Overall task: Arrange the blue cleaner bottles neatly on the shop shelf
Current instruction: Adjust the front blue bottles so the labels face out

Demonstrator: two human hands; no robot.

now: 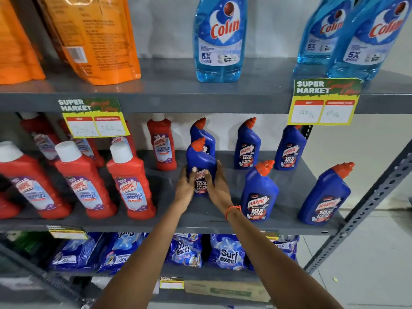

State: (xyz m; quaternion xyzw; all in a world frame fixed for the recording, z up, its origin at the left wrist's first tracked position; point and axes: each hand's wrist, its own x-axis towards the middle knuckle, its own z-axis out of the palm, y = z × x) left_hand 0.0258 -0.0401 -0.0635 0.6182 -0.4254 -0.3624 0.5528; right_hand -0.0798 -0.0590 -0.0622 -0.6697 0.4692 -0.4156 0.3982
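currently both hands are gripping one blue cleaner bottle point(201, 162) on the middle shelf point(289, 175); left hand point(186, 186) and right hand point(217, 186) are wrapping its lower body from either side, fingers point(193, 171) curling closed over the label, holding it upright

position: held bottle is sitting mid-shelf, directly in front of a back-row blue bottle point(204, 134) and looking very close to it, possibly touching; cannot tell. two more are standing at the back point(247, 146) point(287, 150), two nearer the front edge point(259, 192) point(325, 195), spacing uneven

risks, as judged:
- pushing the held bottle back is likely knocking the one behind it; tall narrow bodies on small bases are tipping easily
- right forearm, wearing an orange wrist thread point(233, 210), is passing just beside the front bottle; a sideways sweep could be toppling it off the edge
- red bathroom cleaner bottles point(131, 186) are standing near the left hand; drifting left is mixing the rows

materials: bottles are glossy hard plastic, deep blue, with bent duck-neck tops and ribbed orange caps, smooth printed labels. shelf is grey painted metal, slick, slightly reflective, so bases are probably sliding rather than gripping. pale blue translucent spray bottles point(219, 41) and orange pouches point(93, 39) are sitting on the shelf above
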